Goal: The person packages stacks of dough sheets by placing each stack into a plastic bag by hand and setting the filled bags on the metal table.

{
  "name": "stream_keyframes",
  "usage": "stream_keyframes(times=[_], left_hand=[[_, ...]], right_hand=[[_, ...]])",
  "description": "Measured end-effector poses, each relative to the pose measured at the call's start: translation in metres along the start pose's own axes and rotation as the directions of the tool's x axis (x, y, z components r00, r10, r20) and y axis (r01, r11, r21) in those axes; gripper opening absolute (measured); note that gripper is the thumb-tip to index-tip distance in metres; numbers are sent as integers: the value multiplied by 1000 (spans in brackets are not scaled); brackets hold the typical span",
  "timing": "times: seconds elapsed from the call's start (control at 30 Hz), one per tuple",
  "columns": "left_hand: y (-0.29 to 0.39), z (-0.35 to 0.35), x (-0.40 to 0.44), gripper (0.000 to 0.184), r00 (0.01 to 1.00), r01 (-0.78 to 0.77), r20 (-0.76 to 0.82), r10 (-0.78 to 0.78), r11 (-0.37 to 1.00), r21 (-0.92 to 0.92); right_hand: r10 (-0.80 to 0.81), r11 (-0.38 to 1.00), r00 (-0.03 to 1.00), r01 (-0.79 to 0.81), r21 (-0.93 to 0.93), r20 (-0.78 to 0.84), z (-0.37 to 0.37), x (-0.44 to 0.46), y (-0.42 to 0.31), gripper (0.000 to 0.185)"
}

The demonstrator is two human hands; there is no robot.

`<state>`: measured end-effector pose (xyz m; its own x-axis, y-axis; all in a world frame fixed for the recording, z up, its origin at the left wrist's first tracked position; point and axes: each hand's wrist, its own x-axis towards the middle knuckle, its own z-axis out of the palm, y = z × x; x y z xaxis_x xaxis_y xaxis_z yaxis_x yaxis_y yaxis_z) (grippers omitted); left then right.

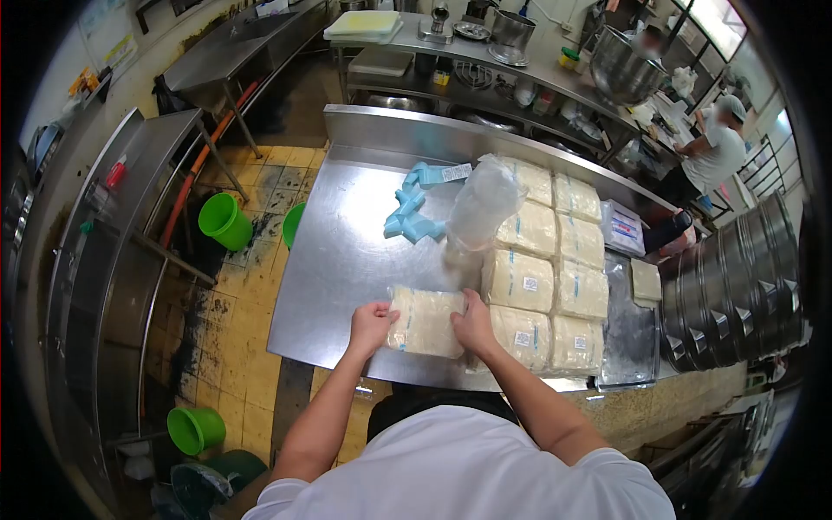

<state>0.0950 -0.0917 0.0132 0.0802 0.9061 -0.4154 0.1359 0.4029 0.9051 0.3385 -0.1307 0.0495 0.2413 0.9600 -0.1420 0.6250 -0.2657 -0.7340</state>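
Observation:
A clear plastic pack of cream-coloured sheets lies flat near the front edge of the steel table. My left hand pinches its left edge. At the opposite edge, the fingers of my right hand are closed on the plastic. Just right of that hand stand stacks of similar packs in two columns. A crumpled clear plastic bag sits upright behind the pack, against the stacks. Looped blue label tape lies farther back, with a white printed label at its end.
Metal trays and a tall stack of round steel steamers stand at the right. A raised rim borders the table's back. Green buckets are on the floor at left. Another person works at the far right.

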Motion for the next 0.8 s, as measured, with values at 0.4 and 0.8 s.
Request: stream_keyframes(times=[0.4,0.8], left_hand=[[5,1,-11,27,978,-123,-108,179,910,396],[13,71,-66,52,660,-691,459,596,240,682]], right_hand=[[-436,660,844,535,-527,311,17,-52,18,78],[-432,884,899,406,-231,-75,-88,-1,-73,43]])
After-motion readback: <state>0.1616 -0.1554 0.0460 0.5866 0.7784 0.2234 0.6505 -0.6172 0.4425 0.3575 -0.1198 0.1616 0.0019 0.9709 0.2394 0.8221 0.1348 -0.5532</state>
